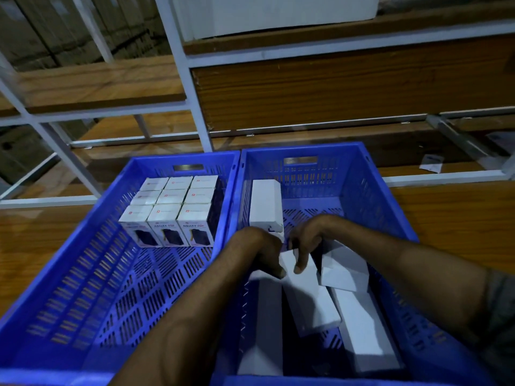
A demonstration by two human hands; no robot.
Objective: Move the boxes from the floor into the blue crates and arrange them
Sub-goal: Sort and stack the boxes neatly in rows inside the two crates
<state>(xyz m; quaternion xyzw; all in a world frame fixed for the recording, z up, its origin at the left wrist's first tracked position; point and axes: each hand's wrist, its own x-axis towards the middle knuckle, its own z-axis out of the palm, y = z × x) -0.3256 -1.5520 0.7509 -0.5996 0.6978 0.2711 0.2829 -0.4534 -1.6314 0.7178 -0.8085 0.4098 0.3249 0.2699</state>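
I see two blue crates side by side in front of a white metal rack (192,87) with wooden shelf boards (306,87). Both hands are down inside the right crate (390,207). The right hand (306,240) has its fingers curled over the far end of a slanted white box (309,299) that lies diagonally across the middle of that crate, its far end lifted, and it is grasping it. The left hand (259,252) comes in from the near left, its fingers curled down against the left edge of the same far end, so both hands hold this one box. Just right of it, a second white box (344,270) stands tilted, touching the right hand's wrist side. A long white box (362,332) lies flat near the right wall, running near to far, and another long box (263,330) lies along the left wall on the near side, partly under the left forearm. A further long box (264,204) lies against the left wall at the far end. The left crate (69,274) holds nine small printed boxes (172,207) packed upright in a three-by-three block in its far right corner, touching one another; the nearest row shows "HALLEY 20" on its faces. A large white carton (278,15) sits on the top shelf, blurred.
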